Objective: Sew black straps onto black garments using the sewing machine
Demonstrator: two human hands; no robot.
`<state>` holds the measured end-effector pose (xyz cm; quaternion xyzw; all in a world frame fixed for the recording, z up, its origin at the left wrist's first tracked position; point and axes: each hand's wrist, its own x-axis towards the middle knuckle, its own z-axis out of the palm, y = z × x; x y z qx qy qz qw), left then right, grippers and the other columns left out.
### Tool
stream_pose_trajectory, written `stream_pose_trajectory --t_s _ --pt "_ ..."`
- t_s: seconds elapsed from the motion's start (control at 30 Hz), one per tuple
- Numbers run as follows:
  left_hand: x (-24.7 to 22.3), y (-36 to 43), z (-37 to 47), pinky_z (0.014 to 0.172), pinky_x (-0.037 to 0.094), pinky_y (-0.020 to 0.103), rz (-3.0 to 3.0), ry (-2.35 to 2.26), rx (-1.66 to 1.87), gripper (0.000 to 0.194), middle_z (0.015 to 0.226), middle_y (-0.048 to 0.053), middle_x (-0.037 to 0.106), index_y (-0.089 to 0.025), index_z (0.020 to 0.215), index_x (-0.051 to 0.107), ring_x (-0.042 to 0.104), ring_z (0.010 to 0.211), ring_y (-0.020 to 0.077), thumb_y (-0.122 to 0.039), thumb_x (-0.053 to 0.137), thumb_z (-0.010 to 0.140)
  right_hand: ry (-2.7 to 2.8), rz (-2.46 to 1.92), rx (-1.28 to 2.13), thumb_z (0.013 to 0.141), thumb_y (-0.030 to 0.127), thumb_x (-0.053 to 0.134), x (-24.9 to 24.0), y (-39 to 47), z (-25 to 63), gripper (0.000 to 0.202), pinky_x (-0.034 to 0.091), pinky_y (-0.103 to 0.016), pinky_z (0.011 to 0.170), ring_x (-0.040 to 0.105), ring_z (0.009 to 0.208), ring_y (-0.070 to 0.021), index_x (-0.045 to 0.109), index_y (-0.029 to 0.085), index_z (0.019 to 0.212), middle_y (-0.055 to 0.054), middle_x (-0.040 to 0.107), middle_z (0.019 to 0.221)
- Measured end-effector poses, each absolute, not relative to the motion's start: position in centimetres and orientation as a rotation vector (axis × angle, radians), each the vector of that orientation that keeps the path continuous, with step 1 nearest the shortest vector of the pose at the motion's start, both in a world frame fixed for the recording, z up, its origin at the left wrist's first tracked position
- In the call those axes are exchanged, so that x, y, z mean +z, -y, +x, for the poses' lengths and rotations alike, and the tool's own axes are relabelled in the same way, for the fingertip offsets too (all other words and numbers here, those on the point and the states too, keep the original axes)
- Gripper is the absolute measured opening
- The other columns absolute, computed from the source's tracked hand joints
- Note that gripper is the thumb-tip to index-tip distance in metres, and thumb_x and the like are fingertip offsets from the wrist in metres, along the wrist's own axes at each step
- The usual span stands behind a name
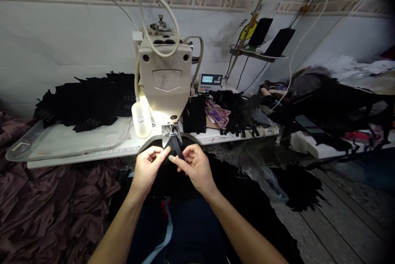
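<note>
A white sewing machine (166, 75) stands in the middle, its lamp lighting the needle area. Black fabric with a dark strip (176, 147) lies under the presser foot (173, 132) and hangs toward me. My left hand (148, 168) pinches the fabric's left edge between thumb and fingers, just in front of the foot. On the other side my right hand (195, 168) has its thumb and curled fingers at the strip, holding it. The two thumb tips are close together but apart. The fabric below my hands merges with other black cloth.
Black cut pieces (89, 97) are piled on a clear plastic tray (74, 144) at left. A control panel (210, 82), black straps and mauve cloth (217, 114) lie right of the machine. Mauve fabric (49, 210) fills the lower left. Thread cones (279, 42) stand at upper right.
</note>
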<state>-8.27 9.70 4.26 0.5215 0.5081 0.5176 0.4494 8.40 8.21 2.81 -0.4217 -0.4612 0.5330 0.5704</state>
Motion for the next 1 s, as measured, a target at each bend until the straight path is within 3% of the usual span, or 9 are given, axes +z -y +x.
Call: stream_pose_trajectory --t_s 0.13,0.23,0.33,0.43,0.53,0.73,0.83,0.93,1.0 --pt "4.8 -8.1 -8.1 0.065 0.047 0.023 1.3 -1.222 1.286 0.028 0.076 -0.002 0.063 -0.017 0.086 0.07 0.057 0.068 0.0114 -0.042 0.08 0.09 1.362 -1.046 0.882 0.087 0.037 0.089 5.2 -8.7 10.6 0.032 0.056 -0.03 0.065 0.072 0.073 -0.019 0.079 0.024 0.115 -0.003 0.078 0.088" --pt "5.5 -6.4 -8.1 0.06 0.042 0.021 1.458 -1.238 1.224 0.033 0.072 -0.006 0.055 -0.02 0.122 0.07 0.05 0.062 0.0099 -0.037 0.076 0.095 1.501 -0.974 0.667 0.09 0.03 0.086 6.8 -9.4 12.3 0.01 0.058 -0.033 0.075 0.073 0.078 -0.0206 0.087 0.025 0.099 -0.004 0.081 0.088" --pt "5.9 -5.4 -8.1 0.064 0.047 0.023 1.691 -1.215 1.033 0.051 0.072 -0.005 0.059 -0.024 0.149 0.061 0.054 0.064 0.0125 -0.036 0.069 0.1 1.51 -0.964 0.733 0.089 0.032 0.086 7.3 -10.8 13.2 0.009 0.057 -0.031 0.07 0.073 0.075 -0.0209 0.087 0.024 0.093 -0.005 0.082 0.087" --pt "5.9 -5.8 -8.0 0.085 0.057 0.031 1.65 -1.153 0.994 0.036 0.094 0.004 0.076 -0.022 0.133 0.075 0.071 0.089 0.0208 -0.039 0.064 0.104 1.493 -1.041 0.866 0.086 0.039 0.087 6.9 -12.6 13.1 0.018 0.054 -0.029 0.06 0.071 0.068 -0.0205 0.085 0.022 0.088 -0.005 0.081 0.081" --pt "5.9 -6.9 -7.8 0.098 0.057 0.037 1.492 -1.118 1.07 0.032 0.114 0.009 0.08 -0.019 0.12 0.079 0.075 0.109 0.0275 -0.042 0.064 0.103 1.48 -1.091 0.903 0.084 0.042 0.086 6.0 -14.1 12.5 0.022 0.051 -0.028 0.057 0.069 0.064 -0.0198 0.085 0.02 0.086 -0.005 0.08 0.077" --pt "5.9 -7.2 -7.8 0.077 0.056 0.03 1.631 -1.352 1.143 0.027 0.096 0.005 0.082 -0.021 0.106 0.079 0.076 0.085 0.0227 -0.044 0.065 0.101 1.443 -1.075 0.99 0.083 0.043 0.085 4.8 -15.8 11.7 0.025 0.052 -0.029 0.059 0.071 0.066 -0.021 0.084 0.019 0.087 -0.007 0.081 0.079" --pt "6.1 -7.0 -7.9 0.077 0.053 0.029 1.789 -1.444 1.205 0.022 0.092 0.004 0.08 -0.022 0.098 0.077 0.074 0.083 0.0206 -0.038 0.063 0.102 1.406 -1.054 1.001 0.082 0.044 0.085 4.8 -16.1 11.6 0.025 0.054 -0.03 0.064 0.072 0.069 -0.0217 0.083 0.019 0.087 -0.007 0.081 0.081" --pt "6.5 -6.6 -8.0 0.069 0.047 0.027 1.855 -1.47 1.207 0.023 0.081 0.002 0.069 -0.021 0.086 0.072 0.066 0.074 0.0172 -0.036 0.064 0.1 1.456 -1.06 1.008 0.084 0.043 0.084 5.4 -15.5 12.0 0.025 0.054 -0.03 0.067 0.071 0.072 -0.0217 0.082 0.019 0.086 -0.006 0.081 0.082" --pt "6.7 -6.3 -8.0 0.06 0.041 0.025 1.78 -1.439 1.125 0.02 0.07 -0.003 0.057 -0.02 0.092 0.07 0.055 0.062 0.0135 -0.038 0.066 0.099 1.512 -1.066 1.047 0.086 0.042 0.083 6.1 -14.3 12.4 0.023 0.054 -0.03 0.068 0.071 0.072 -0.0208 0.082 0.019 0.085 -0.005 0.08 0.081"
